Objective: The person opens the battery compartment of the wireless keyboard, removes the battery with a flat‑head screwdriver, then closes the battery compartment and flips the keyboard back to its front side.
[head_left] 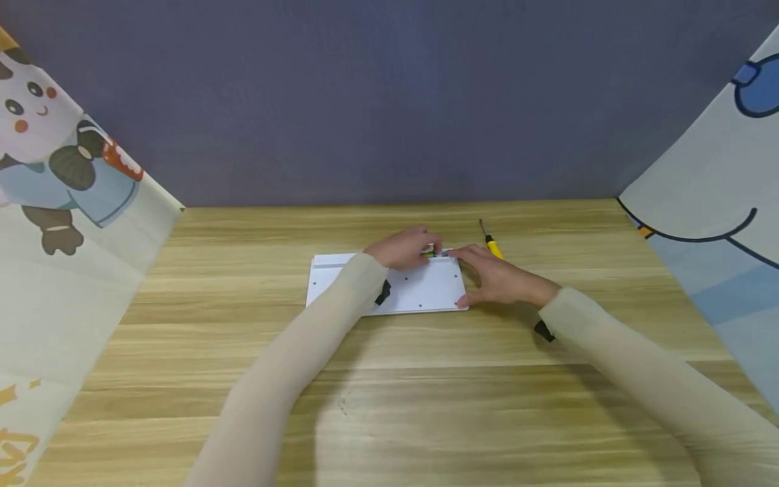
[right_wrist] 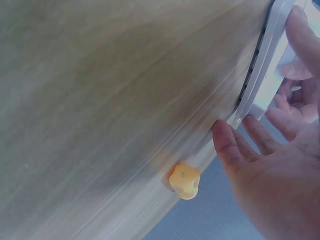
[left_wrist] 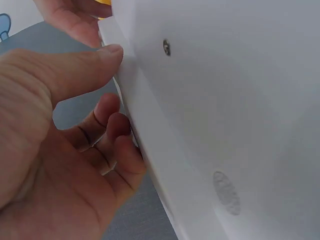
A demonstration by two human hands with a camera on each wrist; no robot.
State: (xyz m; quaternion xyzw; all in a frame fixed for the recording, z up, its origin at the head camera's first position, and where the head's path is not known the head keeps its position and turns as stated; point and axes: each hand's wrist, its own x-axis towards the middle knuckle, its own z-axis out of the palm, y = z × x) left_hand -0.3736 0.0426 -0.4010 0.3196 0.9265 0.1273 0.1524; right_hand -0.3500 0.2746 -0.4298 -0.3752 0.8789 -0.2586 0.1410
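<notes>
A white keyboard [head_left: 420, 287] lies face down on the wooden table, small screws dotted over its back. At its far edge my left hand [head_left: 402, 249] pinches the rim: in the left wrist view the thumb [left_wrist: 87, 70] lies on top and curled fingertips [left_wrist: 122, 127] meet the side. My right hand [head_left: 499, 279] spans the keyboard's right end, thumb at the near corner and fingers around the far corner. Between the hands, a small greenish and yellow patch shows at the far edge. Dark gaps run along the keyboard's underside in the right wrist view.
A screwdriver [head_left: 491, 243] with a yellow handle lies just beyond my right hand, its shaft pointing away. The wooden table [head_left: 426, 406] ends at a dark grey wall [head_left: 389, 101]. Cartoon-printed panels [head_left: 67, 155] stand at both sides.
</notes>
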